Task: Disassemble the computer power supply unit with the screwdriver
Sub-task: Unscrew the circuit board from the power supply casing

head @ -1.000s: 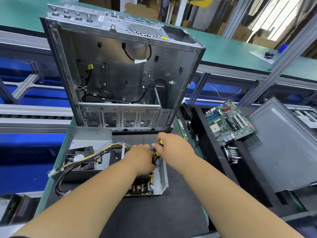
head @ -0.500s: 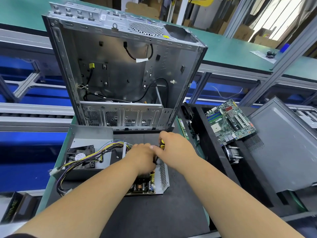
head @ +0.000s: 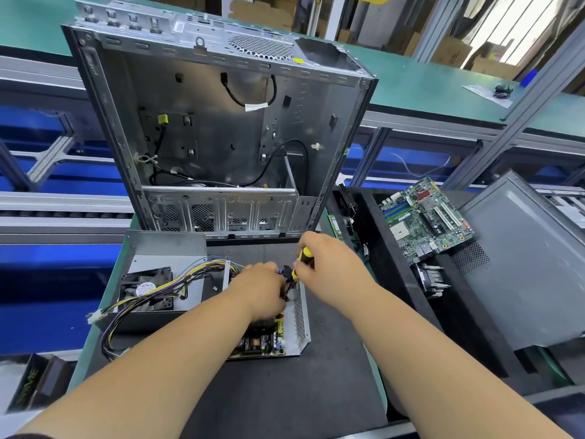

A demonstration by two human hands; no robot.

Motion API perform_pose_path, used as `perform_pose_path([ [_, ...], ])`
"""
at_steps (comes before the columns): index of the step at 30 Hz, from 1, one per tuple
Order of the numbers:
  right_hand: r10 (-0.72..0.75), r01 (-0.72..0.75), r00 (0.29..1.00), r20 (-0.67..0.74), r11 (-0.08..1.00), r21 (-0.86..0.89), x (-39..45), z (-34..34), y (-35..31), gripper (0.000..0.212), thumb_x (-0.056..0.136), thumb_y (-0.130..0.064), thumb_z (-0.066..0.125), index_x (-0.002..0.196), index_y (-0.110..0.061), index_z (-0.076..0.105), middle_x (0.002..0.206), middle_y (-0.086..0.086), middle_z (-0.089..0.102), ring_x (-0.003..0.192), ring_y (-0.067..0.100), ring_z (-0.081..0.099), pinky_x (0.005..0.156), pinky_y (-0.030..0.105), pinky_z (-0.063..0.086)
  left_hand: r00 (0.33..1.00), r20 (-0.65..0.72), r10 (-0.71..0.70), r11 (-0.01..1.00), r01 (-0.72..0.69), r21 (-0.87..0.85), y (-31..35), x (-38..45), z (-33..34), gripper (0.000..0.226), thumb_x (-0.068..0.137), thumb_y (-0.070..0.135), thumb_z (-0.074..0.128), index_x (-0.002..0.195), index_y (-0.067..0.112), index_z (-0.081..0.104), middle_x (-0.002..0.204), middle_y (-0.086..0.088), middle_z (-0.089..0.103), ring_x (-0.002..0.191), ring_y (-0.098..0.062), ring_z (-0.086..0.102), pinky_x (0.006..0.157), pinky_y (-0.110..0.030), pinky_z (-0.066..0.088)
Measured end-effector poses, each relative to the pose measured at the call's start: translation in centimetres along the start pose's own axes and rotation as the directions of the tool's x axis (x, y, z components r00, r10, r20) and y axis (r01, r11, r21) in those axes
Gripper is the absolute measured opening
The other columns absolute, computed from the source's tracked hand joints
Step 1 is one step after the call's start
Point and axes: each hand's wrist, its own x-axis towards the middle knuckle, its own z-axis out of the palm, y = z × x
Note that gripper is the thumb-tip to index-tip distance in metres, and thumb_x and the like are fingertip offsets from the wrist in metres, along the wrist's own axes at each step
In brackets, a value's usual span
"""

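The right hand [head: 329,264] is gripping the yellow-and-black handled screwdriver [head: 300,264], fingers curled round the handle, and is holding it tilted so the shaft is running down and toward the left hand, into the far end of the opened power supply unit, a grey perforated metal tray carrying a green circuit board [head: 269,337]. The tip is hidden behind the left hand, so whether it is seated in a screw cannot be told. The left hand [head: 261,288] is resting just beside the shaft, on top of the board; its fingers are curled downward, but what they are holding, if anything, cannot be told. Both forearms are reaching forward from the near edge, almost meeting at the tool.

The disassembly is looking well along: just left of the grip, the unit's grey sheet-metal cover with a black fan [head: 158,280] is lying apart from the tray, with the bundle of yellow, black and purple wires [head: 148,296] trailing across it. The board is probably still fastened in the tray, so its screws seem to be what is left.

Beyond the grip, the empty grey steel computer case [head: 221,122] is standing open. Well to the right, a green motherboard [head: 424,220] is lying on a black tray.
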Motion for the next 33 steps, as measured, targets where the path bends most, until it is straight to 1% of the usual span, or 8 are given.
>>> perform_pose_path([
  [8, 0.152, -0.080, 0.975, -0.163, 0.923, 0.377, -2.6, -2.3, 2.2, 0.012, 0.089, -0.022, 0.063, 0.084, -0.026, 0.054, 0.071, -0.008, 0.058, 0.066, 0.010, 0.053, 0.060, 0.028, 0.045, 0.992, -0.127, -0.019, 0.960, -0.018, -0.280, -0.3, -0.2, 0.0, 0.022, 0.077, 0.032, 0.070, 0.100, 0.031, 0.071, 0.120, 0.006, 0.051, 0.113, -0.016, 0.049, 0.101, -0.033, 0.041],
  [11, 0.275, -0.105, 0.934, -0.226, 0.819, 0.563, -3.2, -2.5, 3.9, 0.013, 0.088, -0.021, 0.063, 0.079, -0.026, 0.055, 0.063, -0.016, 0.056, 0.055, 0.004, 0.046, 0.049, 0.016, 0.035, 0.971, -0.191, -0.143, 0.858, 0.025, -0.513, -0.7, -0.1, -0.6, 0.017, 0.075, 0.020, 0.071, 0.084, 0.029, 0.059, 0.111, 0.005, 0.054, 0.107, -0.014, 0.053, 0.093, -0.033, 0.045],
  [14, 0.442, -0.145, 0.875, -0.196, 0.626, 0.766, -3.1, -2.3, 5.7, 0.005, 0.081, -0.030, 0.060, 0.078, -0.026, 0.058, 0.062, -0.016, 0.054, 0.057, 0.005, 0.045, 0.053, 0.016, 0.038, 0.948, -0.085, -0.305, 0.728, 0.174, -0.664, -0.9, 0.6, -1.3, 0.021, 0.080, 0.019, 0.065, 0.094, 0.031, 0.055, 0.107, 0.006, 0.056, 0.099, -0.013, 0.058, 0.076, -0.029, 0.045],
  [18, 0.580, -0.181, 0.813, -0.047, 0.330, 0.926, -2.5, -1.1, 7.6, 0.006, 0.075, -0.028, 0.063, 0.070, -0.028, 0.066, 0.062, -0.008, 0.050, 0.055, 0.006, 0.046, 0.051, 0.015, 0.041, 0.964, 0.093, -0.249, 0.865, 0.265, -0.427, -0.6, 2.6, -1.9, 0.033, 0.085, 0.029, 0.065, 0.116, 0.025, 0.060, 0.107, 0.005, 0.054, 0.097, -0.018, 0.057, 0.077, -0.028, 0.044],
  [21, 0.604, -0.139, 0.794, 0.063, 0.081, 0.987, -2.2, -0.1, 8.6, 0.010, 0.076, -0.020, 0.067, 0.067, -0.024, 0.071, 0.063, -0.008, 0.055, 0.055, 0.007, 0.046, 0.052, 0.018, 0.040, 0.969, 0.152, -0.196, 0.943, 0.229, -0.243, 0.3, 3.9, -1.8, 0.022, 0.085, 0.031, 0.063, 0.098, 0.013, 0.063, 0.102, -0.005, 0.056, 0.091, -0.026, 0.058, 0.073, -0.033, 0.046],
  [24, 0.591, -0.103, 0.794, 0.138, -0.093, 0.990, -2.2, 0.6, 9.4, 0.004, 0.082, -0.016, 0.070, 0.079, -0.014, 0.068, 0.070, -0.003, 0.056, 0.057, 0.007, 0.044, 0.052, 0.018, 0.041, 0.957, 0.203, -0.209, 0.933, 0.257, -0.253, 0.5, 4.5, -1.8, 0.021, 0.083, 0.025, 0.060, 0.097, 0.009, 0.065, 0.099, -0.012, 0.063, 0.081, -0.027, 0.055, 0.071, -0.033, 0.045],
  [27, 0.593, -0.116, 0.784, 0.183, -0.150, 0.982, -2.2, 1.3, 9.8, 0.010, 0.091, -0.017, 0.065, 0.085, -0.010, 0.068, 0.076, 0.007, 0.052, 0.056, 0.008, 0.043, 0.054, 0.019, 0.040, 0.951, 0.233, -0.204, 0.915, 0.270, -0.299, 0.1, 4.7, -2.2, 0.029, 0.082, 0.026, 0.066, 0.107, 0.011, 0.064, 0.105, -0.012, 0.066, 0.080, -0.023, 0.053, 0.072, -0.031, 0.045],
  [33, 0.592, -0.110, 0.781, 0.199, -0.183, 0.977, -1.9, 2.0, 9.7, 0.028, 0.094, -0.020, 0.062, 0.072, -0.016, 0.078, 0.064, -0.002, 0.056, 0.055, 0.006, 0.045, 0.053, 0.017, 0.042, 0.957, 0.258, -0.134, 0.920, 0.217, -0.325, -0.8, 5.2, -2.4, 0.033, 0.081, 0.030, 0.072, 0.105, 0.023, 0.051, 0.102, -0.001, 0.060, 0.091, -0.021, 0.055, 0.082, -0.035, 0.047],
])
